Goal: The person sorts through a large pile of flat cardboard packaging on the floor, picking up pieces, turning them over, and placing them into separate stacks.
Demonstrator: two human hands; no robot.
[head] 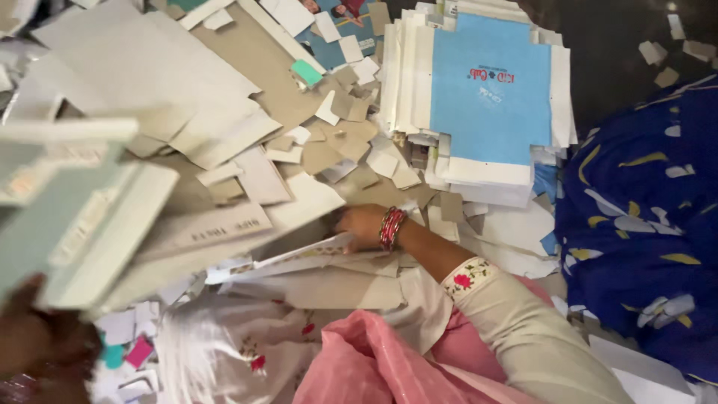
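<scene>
Right grip (359, 224) pinches a white sheet (299, 256); left grip (34, 329) holds a blurry box (75, 224). Slide one sheet slowly.

A small box-making or paper-packaging workshop, seen from above, with work done at floor level. A tall stack of flat, die-cut carton blanks (486, 97) with blue printed faces sits at the top. Loose grey and white cardboard sheets (149, 67) lie heaped about, and small cardboard offcuts (344, 112) litter the space between them.
</scene>
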